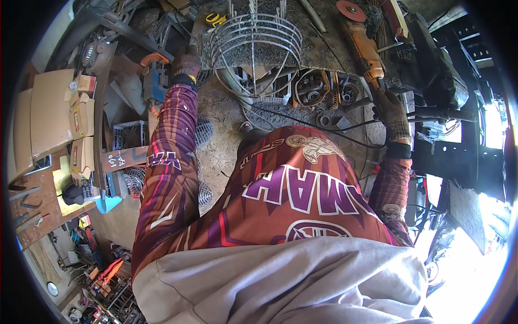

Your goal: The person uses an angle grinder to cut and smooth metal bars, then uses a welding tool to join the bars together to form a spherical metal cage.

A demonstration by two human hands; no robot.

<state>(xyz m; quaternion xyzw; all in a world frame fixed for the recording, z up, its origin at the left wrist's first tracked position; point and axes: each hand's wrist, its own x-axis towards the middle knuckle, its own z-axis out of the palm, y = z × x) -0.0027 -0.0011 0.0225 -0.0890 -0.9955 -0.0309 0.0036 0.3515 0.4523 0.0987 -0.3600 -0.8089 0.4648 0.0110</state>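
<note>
An orange angle grinder (364, 49) lies at the right side of the workbench, its reddish disc (350, 11) at the far end. My gloved right hand (392, 112) is closed on the near, rear end of the grinder. My left hand (186, 63), also gloved, is at the bench's left edge, beside a round metal wire cage (254, 40). The left fingers are dark and blurred against the bench, so their pose does not show. The cage is built of bent rods and overhangs the bench's near edge.
The workbench (329, 48) is strewn with dark grit. A yellow tape measure (216, 20) lies behind the cage. Below the front edge sit greasy metal machine parts (312, 89). A black cable (334, 129) loops near my waist. Cardboard boxes (51, 116) stand at left.
</note>
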